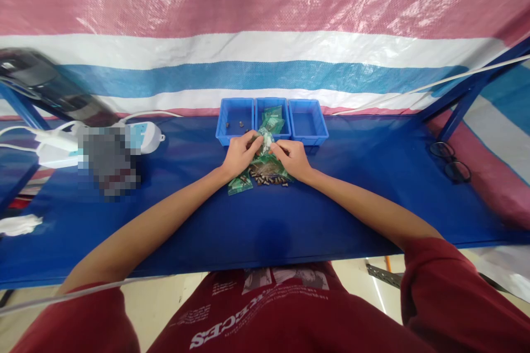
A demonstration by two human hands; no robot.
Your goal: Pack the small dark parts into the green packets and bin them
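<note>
My left hand (242,154) and my right hand (293,158) face each other over the middle of the table, both with fingers closed on a small clear plastic bag (266,139) with green on it. Below them lies a pile of small metal fittings (271,179), partly under more green-tinted bags. One such bag (240,183) rests flat by the pile's left side. Just beyond my hands stand a left blue bin (223,128) with a few small metal pieces, a middle blue bin (285,135) holding green bags, and a right blue bin (308,121).
On the left are a white power strip (149,138) with cables, a pixelated dark object (110,160), a dark bottle-like object (45,85) and a white crumpled item (20,224). Eyeglasses (451,162) lie far right by a blue frame post (455,105). A striped sheet (265,47) hangs behind.
</note>
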